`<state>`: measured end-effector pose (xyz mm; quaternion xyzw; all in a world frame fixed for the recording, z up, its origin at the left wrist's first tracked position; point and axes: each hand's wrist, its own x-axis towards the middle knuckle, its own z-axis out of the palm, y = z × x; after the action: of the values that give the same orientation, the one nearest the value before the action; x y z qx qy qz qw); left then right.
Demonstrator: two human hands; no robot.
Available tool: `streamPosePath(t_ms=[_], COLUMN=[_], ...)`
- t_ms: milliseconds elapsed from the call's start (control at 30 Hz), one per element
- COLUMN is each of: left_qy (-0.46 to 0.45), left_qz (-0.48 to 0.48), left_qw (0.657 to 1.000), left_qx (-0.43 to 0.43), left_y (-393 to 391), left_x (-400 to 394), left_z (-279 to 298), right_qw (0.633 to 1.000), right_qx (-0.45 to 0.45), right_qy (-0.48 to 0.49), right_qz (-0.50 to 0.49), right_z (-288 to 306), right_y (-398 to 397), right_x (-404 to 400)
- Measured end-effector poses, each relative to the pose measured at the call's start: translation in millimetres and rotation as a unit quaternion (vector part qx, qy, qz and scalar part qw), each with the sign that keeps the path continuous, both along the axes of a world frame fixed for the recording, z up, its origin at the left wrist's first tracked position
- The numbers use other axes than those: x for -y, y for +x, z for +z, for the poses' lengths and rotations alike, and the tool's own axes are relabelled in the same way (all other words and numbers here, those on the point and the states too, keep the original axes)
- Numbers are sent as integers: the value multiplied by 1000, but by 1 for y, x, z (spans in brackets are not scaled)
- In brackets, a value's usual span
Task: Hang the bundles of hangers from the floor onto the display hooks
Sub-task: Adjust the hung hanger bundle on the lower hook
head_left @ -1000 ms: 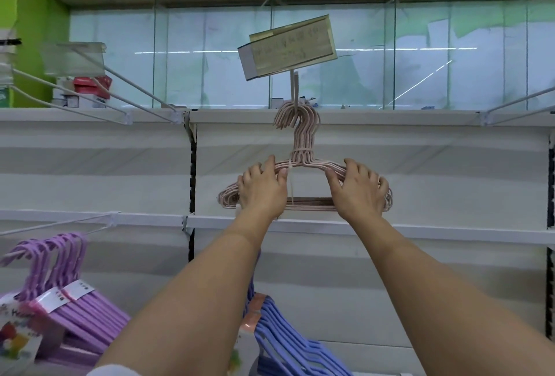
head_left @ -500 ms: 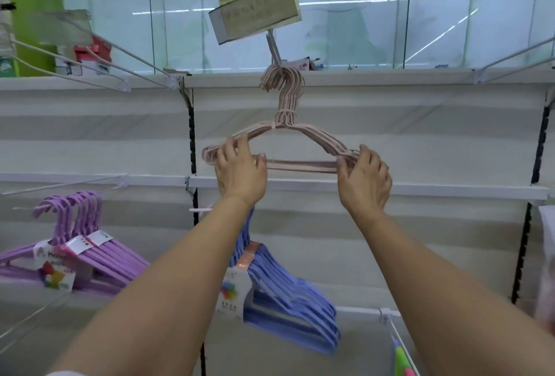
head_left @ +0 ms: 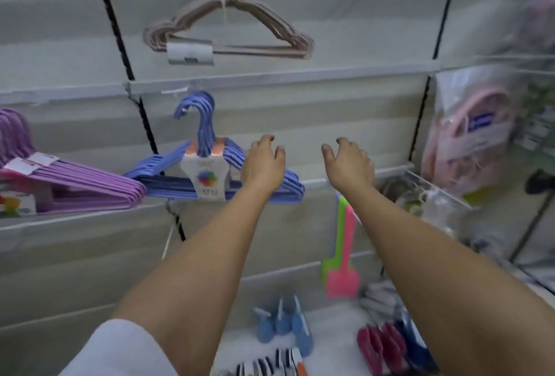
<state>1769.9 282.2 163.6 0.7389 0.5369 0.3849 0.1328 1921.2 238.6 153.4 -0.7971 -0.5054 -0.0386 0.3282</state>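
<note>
Both hands off the bundle of pale pink wire hangers (head_left: 228, 30), which they gripped by its shoulders half a second ago. Bundle now hangs free, white label showing at its lower left. Left hand (head_left: 263, 162) and right hand (head_left: 348, 162) have dropped well below it, fingers loosely curled, holding nothing; left hand now sits in front of the blue plastic hanger bundle (head_left: 207, 165). View has tilted downward.
</note>
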Motion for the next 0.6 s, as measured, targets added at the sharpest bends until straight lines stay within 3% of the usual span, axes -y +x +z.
streamPosePath(t_ms=[400,600], left_qy=[-148,-203], left_qz=[-150,-250], left_qw=[972,937], left_qx=[-103,-133], left_y=[58,121], left_x=[96,163], left_z=[-135,-204], right_qw=[982,944], right_qx=[-6,-68], right_qy=[-73,-152], right_qz=[-173,-286], right_z=[-110,-186], right_y=[47,87], right_x=[169,280])
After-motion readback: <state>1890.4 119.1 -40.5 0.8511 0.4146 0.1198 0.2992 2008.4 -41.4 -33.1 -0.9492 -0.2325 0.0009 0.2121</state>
